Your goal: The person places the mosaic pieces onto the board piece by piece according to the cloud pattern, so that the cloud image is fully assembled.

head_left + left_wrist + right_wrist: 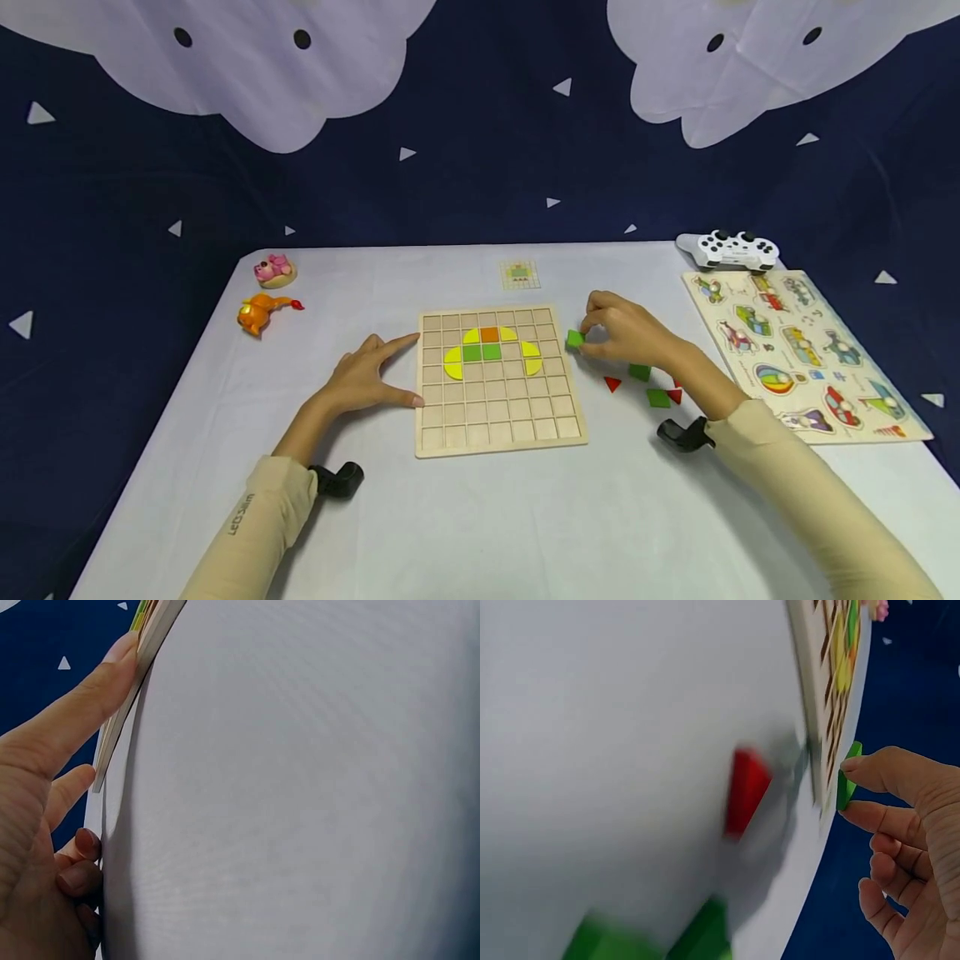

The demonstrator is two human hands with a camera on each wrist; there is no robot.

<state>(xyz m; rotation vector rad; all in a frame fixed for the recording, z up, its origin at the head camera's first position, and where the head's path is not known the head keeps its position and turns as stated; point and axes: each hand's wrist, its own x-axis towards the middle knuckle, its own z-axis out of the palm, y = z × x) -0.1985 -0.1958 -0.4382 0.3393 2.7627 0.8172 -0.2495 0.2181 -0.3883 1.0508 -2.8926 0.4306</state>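
"What sort of place is this?"

"A play table, by the look of it, backed by a dark blue cloth (pixel 480 187) with pale clouds (pixel 337 75) along the top of the frame."

"What else says play?"

"Toy figures (pixel 256 314) on the left of the white tabletop (pixel 480 525), a picture puzzle (pixel 817 390) and game controller (pixel 731 250) on the right, a wooden grid board (pixel 486 390) in the middle."

"A home, then?"

"Can't tell; the cloth fills the background."
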